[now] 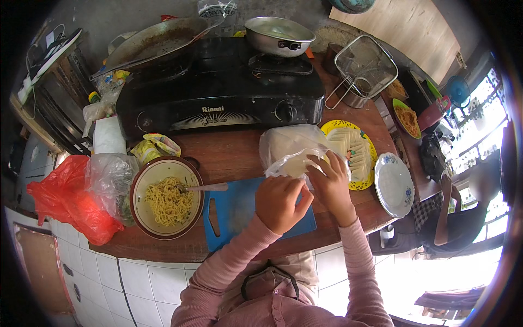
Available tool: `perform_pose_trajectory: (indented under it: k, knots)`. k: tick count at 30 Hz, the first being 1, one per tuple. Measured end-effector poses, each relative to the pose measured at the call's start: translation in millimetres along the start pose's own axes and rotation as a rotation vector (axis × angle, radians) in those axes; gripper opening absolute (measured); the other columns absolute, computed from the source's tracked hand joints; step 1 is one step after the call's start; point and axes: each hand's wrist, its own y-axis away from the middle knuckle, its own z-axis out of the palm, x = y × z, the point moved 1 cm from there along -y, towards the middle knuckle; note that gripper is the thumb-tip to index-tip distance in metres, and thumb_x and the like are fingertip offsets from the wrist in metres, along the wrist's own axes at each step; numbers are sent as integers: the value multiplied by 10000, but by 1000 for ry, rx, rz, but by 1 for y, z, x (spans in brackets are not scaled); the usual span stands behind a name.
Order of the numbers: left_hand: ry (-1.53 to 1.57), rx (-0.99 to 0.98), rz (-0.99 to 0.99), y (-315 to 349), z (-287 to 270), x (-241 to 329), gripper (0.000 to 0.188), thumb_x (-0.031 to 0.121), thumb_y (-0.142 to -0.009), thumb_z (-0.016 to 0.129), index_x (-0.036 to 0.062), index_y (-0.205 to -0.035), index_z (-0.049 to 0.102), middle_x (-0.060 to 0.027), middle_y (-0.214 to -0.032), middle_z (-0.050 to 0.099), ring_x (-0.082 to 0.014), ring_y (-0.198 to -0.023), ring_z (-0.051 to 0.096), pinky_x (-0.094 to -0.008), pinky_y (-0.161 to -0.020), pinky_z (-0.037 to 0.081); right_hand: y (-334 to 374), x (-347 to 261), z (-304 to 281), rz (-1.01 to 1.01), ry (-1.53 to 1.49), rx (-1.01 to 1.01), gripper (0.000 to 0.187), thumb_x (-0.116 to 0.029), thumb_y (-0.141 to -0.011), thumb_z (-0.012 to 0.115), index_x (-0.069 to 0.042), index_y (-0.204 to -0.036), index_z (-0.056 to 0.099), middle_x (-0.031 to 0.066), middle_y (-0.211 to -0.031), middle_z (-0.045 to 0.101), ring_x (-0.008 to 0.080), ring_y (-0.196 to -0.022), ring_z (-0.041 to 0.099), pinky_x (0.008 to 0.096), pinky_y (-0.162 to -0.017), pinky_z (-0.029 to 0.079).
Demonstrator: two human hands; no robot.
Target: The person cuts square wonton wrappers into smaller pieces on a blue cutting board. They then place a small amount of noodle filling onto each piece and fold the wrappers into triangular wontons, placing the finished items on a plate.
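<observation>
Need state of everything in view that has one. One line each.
left hand: fingers curled at bag's edge, grip unclear
right hand: fingers bent over bag, grip unclear
clear plastic bag: between the hands and stove
bowl: uncovered, holds noodles and a spoon
cutting board: flat
yellow plate: holds white pieces
wok: uncovered
stove: flame can't be told

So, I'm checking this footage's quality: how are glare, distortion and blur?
In the head view, bright light washes out the windows and floor at right; fisheye distortion bows the front edge of the wooden table, with dark corners; the handled plastic bag and noodles look fairly clear, but the head of another person is blurred.
</observation>
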Motion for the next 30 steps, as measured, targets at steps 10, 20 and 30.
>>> perform_pose_trajectory:
  k: [10, 20, 30]
  knots:
    - [535, 143, -302, 1, -9, -5, 70, 57, -846, 584, 12, -868, 632, -68, -680, 643, -132, -586, 610, -241, -529, 455, 19, -1, -31, 163, -295, 89, 169, 18, -745, 633, 4, -913, 654, 106, -991, 654, 310, -1035, 590, 439, -920, 421]
    - [555, 182, -264, 15, -27, 15, 159, 75, -871, 527, -32, -827, 637, -90, -673, 633, -137, -596, 595, -266, -568, 463, 37, -26, -79, 605, -728, 324, 154, 51, -815, 590, 29, -957, 647, 112, -866, 679, 95, -690, 628, 223, -617, 486]
    - [737, -57, -629, 67, -33, 49, 109, 98, -821, 650, 6, -791, 599, -40, -671, 617, -92, -632, 585, -232, -601, 449, 54, -111, -64, 548, -1025, 194, 77, 31, -832, 592, 26, -906, 572, 177, -1037, 653, 168, -840, 661, 270, -643, 536]
